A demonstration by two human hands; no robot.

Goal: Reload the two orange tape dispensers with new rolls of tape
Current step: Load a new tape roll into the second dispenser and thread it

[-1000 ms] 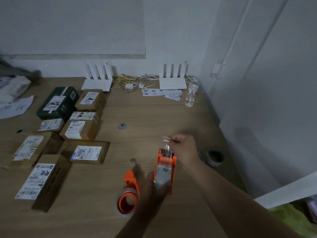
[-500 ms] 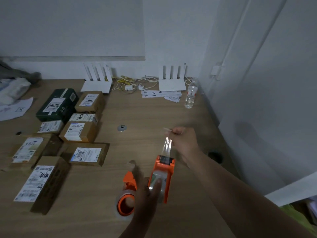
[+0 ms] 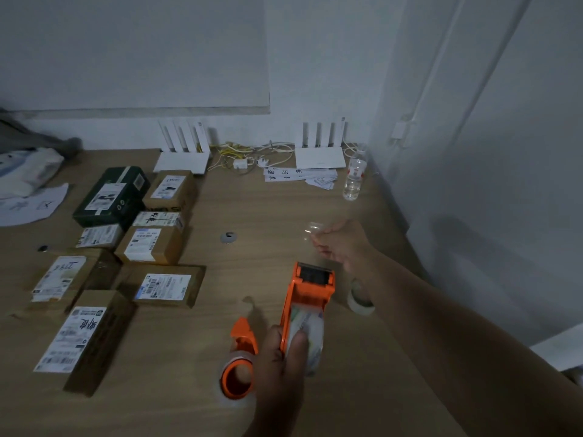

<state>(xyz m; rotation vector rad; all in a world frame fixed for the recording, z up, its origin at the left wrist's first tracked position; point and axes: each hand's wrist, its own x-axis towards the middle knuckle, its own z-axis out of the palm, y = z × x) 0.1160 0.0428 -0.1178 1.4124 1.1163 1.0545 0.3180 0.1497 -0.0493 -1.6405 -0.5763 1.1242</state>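
My left hand point(image 3: 280, 357) grips an orange tape dispenser point(image 3: 307, 294) with a clear tape roll point(image 3: 307, 335) loaded in it, its cutter end pointing away from me. Beyond the cutter, my right hand point(image 3: 340, 244) pinches a short piece of clear tape point(image 3: 310, 231); no strip between it and the dispenser is visible. A second orange dispenser point(image 3: 239, 361), also with a clear roll on it, lies on the wooden table point(image 3: 176, 389) just left of my left hand. Another tape roll point(image 3: 359, 299) lies on the table, partly hidden under my right forearm.
Several labelled cardboard parcels point(image 3: 151, 244) and a dark green box point(image 3: 110, 197) fill the table's left half. Two white routers point(image 3: 321, 152) with cables, paper slips point(image 3: 299, 176) and a water bottle point(image 3: 355, 178) stand along the back. The wall runs close on the right.
My right hand has drawn the tape end up and away from the cutter; the strip stretched half a second ago no longer shows. The dispenser in my left hand tilted slightly.
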